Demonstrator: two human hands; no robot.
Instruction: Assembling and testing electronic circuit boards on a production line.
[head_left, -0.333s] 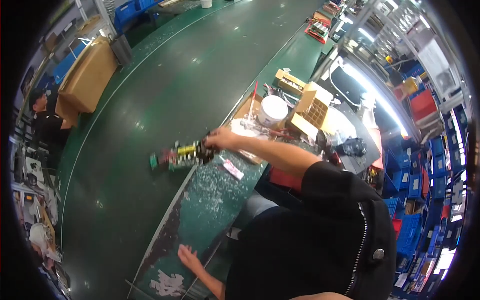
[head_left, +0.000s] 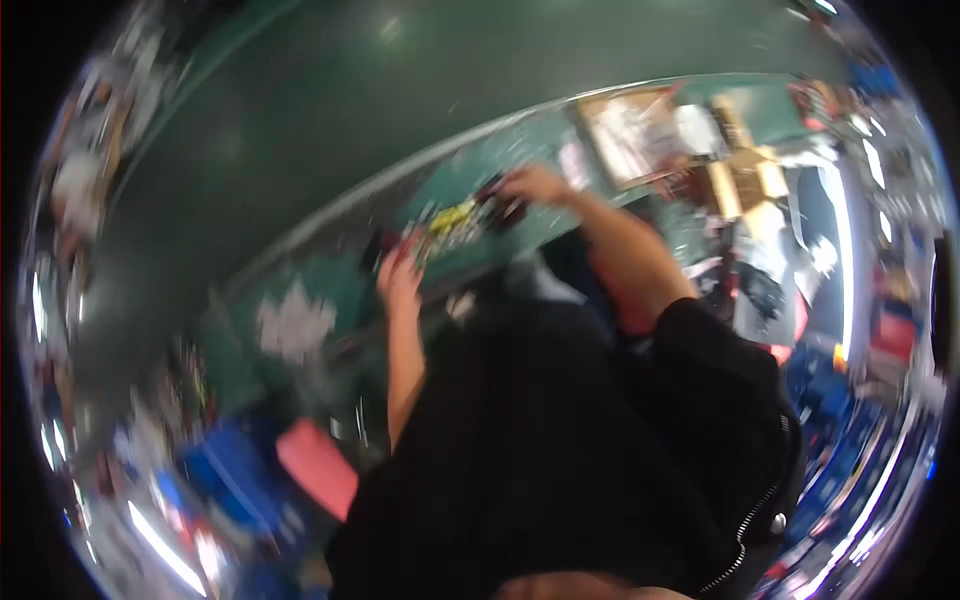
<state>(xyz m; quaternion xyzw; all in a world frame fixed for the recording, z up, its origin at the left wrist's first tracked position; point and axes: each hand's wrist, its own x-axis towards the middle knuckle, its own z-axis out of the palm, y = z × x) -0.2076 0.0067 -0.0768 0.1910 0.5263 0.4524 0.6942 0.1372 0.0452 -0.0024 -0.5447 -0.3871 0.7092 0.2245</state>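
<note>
A circuit board [head_left: 455, 222] with a yellow block-shaped part and dark pieces at its ends hangs over the narrow green ledge, smeared by motion. My right hand [head_left: 537, 186] is closed on the dark piece at its right end. My left hand [head_left: 402, 280] is at the other end, its fingers bent up against the board and seemingly gripping it, though blur hides the exact hold. Right of my right hand, a small pinkish-white packet [head_left: 571, 165] lies on the ledge.
A shallow cardboard tray [head_left: 590, 120], a white tub [head_left: 697, 130] and an open divided carton [head_left: 742, 185] stand to the right. White scraps [head_left: 295, 325] lie on the ledge at left. Blue bins [head_left: 230, 475] and a red one [head_left: 318, 468] sit at lower left.
The view has swung round. My right hand has brought the board from over the dark belt to above the ledge, and my left hand, formerly empty and apart, now meets its left end.
</note>
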